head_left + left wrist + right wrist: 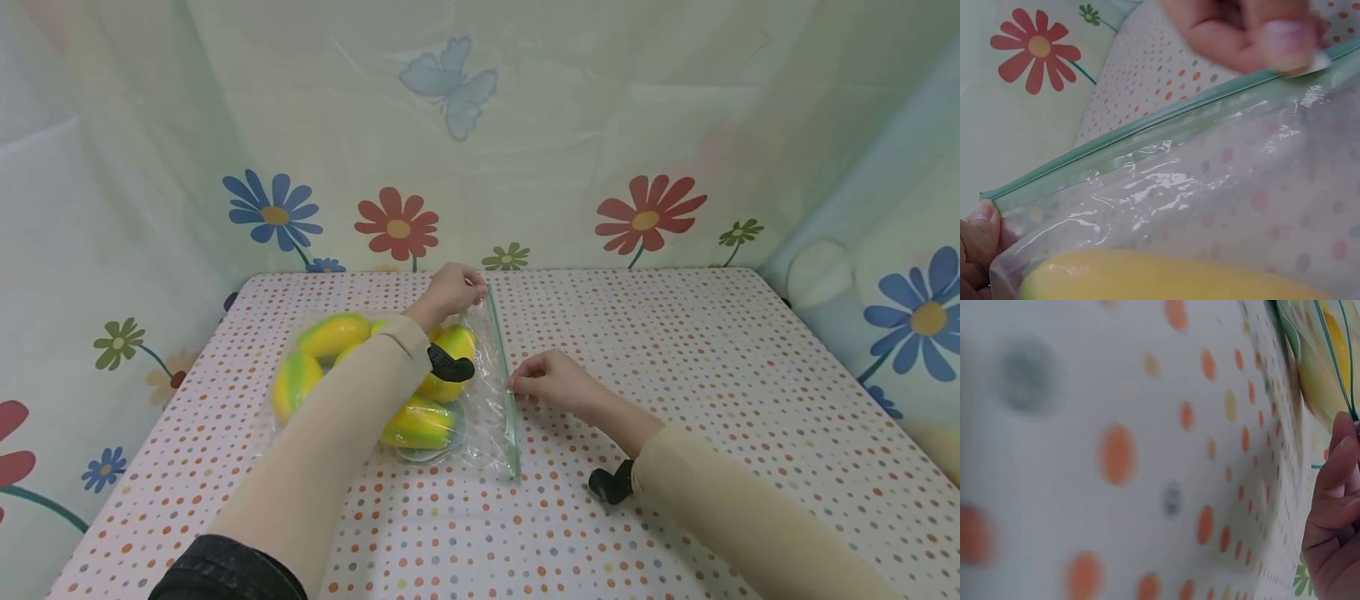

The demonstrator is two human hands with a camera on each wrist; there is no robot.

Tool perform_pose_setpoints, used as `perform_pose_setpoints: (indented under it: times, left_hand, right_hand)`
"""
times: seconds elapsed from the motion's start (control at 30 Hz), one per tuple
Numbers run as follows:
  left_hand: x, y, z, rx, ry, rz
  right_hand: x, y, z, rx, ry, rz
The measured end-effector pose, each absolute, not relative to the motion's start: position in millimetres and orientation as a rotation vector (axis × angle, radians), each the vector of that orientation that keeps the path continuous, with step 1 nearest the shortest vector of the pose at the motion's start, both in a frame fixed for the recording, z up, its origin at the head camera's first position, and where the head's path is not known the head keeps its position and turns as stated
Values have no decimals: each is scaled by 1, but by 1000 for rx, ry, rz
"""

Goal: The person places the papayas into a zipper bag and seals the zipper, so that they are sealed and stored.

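A clear zip bag [483, 417] with a green zipper strip [504, 367] lies on the table, its opening edge to the right. Inside are several yellow-and-green mango-like fruits [418, 423], with a round clear rim [431, 455] showing under the nearest ones. My left hand [453, 287] pinches the far corner of the bag at the end of the zipper. Midway along the strip, my right hand [553, 382] pinches a small white slider [1317, 64] between thumb and finger. The left forearm covers part of the fruits in the head view.
The table [675, 350] has a polka-dot cover. A flower-printed curtain [525, 100] hangs behind it and along both sides. Black wrist cameras stick out under both sleeves, the right one [611, 483] low over the table.
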State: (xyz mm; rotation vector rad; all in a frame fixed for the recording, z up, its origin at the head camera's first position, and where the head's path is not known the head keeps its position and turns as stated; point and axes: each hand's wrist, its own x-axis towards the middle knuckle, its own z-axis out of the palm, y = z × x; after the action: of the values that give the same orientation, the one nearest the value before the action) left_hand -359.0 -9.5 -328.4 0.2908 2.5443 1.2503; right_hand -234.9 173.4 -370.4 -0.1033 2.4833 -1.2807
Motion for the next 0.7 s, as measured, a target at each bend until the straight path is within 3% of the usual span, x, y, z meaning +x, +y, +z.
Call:
perform_pose_setpoints:
  times: [0.37,0.7]
  left_hand:
    - [-362,-12,-330,335,2591,1281]
    - [-359,-13,-324,300,2593,1292]
  right_hand:
    - [-190,176,-373,-165,2335,-1218]
    - [-173,181,-374,-259,2263,-1206]
